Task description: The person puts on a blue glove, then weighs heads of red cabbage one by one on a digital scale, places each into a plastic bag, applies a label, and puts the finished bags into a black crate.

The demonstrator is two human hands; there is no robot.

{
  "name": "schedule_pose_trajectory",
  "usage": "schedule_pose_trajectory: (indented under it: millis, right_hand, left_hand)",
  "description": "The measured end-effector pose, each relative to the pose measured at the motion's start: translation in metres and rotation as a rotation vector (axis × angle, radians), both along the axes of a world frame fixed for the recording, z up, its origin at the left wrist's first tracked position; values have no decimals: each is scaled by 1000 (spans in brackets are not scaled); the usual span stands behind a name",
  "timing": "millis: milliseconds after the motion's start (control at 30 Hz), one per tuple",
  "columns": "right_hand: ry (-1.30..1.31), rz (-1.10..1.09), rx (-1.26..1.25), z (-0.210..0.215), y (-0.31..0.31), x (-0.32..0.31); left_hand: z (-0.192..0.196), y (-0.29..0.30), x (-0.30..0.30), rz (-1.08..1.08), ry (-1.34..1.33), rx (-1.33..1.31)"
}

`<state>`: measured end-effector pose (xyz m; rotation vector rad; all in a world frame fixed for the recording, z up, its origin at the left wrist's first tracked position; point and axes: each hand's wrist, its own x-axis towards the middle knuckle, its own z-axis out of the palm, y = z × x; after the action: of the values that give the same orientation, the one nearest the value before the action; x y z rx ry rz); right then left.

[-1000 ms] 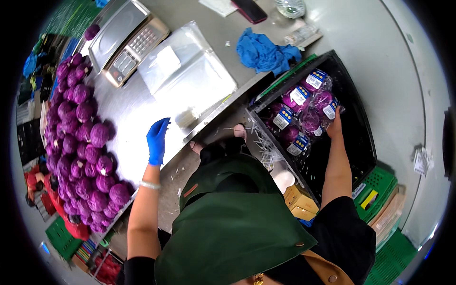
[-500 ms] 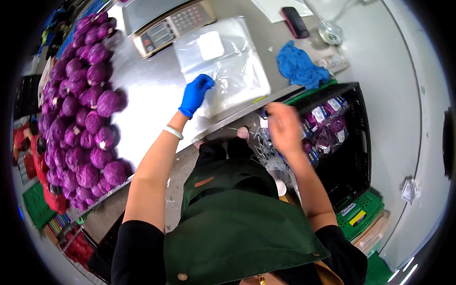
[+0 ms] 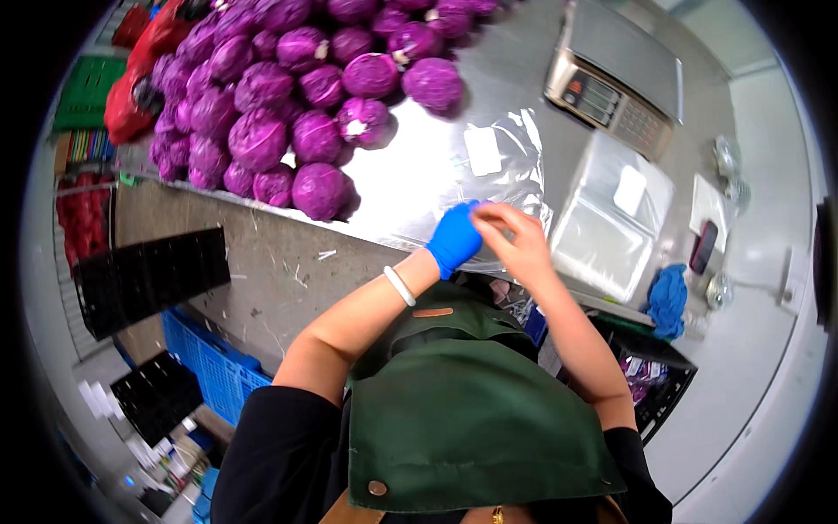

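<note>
A clear plastic bag (image 3: 522, 162) with a white label spreads over the steel table in front of both hands. My left hand (image 3: 456, 241), in a blue glove, is closed at the bag's near edge. Against it, my bare right hand (image 3: 521, 243) pinches thumb and fingers together at the same edge. The fingertips of both hands overlap, so the exact grip is partly hidden. Just right of them lies a stack of clear bags (image 3: 602, 240). A large heap of red cabbages (image 3: 260, 140) covers the table to the left.
A weighing scale (image 3: 611, 105) stands at the far right. Beyond the stack lie a crumpled blue glove (image 3: 668, 301) and a dark phone-like object (image 3: 703, 246). Below the table's right edge is a black crate (image 3: 672, 397) with packed purple goods. Black and blue crates (image 3: 214, 367) sit at lower left.
The view has turned left toward the cabbages. A single bag now lies left of the stack. My right hand has come from above the black crate to meet my left hand.
</note>
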<state>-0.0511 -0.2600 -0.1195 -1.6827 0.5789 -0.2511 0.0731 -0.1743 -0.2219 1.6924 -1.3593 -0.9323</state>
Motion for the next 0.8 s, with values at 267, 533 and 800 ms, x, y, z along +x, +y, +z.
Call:
schedule_pose_trajectory:
  millis: [267, 533, 800]
  right_hand:
    - [368, -45, -175, -67, 130, 265]
    - [50, 261, 401, -108, 69, 248]
    - [-239, 96, 1476, -38, 17, 64]
  left_hand:
    - [7, 14, -4, -197, -372, -119]
    - [-55, 38, 19, -169, 258, -100]
    - [-65, 48, 55, -71, 1154, 7]
